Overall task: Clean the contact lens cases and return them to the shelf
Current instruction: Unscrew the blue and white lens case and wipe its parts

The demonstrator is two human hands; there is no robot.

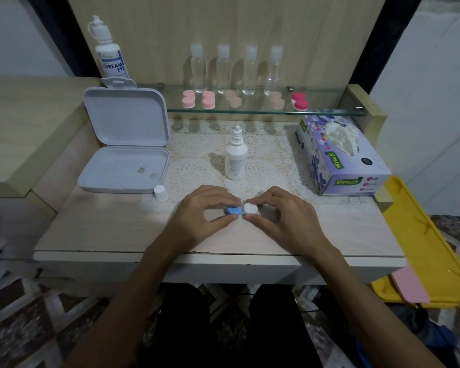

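A contact lens case (241,209) with one blue cap and one white cap lies on the table near its front middle. My left hand (199,216) pinches the blue cap between thumb and fingers. My right hand (282,216) pinches the white cap the same way. Several pink lens cases (188,99) and a red-capped one (300,101) stand on the glass shelf (329,112) at the back. A small solution bottle (235,155) stands uncapped just behind my hands, its white cap (161,193) lying to the left.
An open white plastic box (122,166) holding two lenses sits at the left. A tissue box (340,152) lies at the right, a yellow tray (420,235) beyond the table's right edge. Several clear bottles (250,70) and a large solution bottle (109,49) stand behind the shelf.
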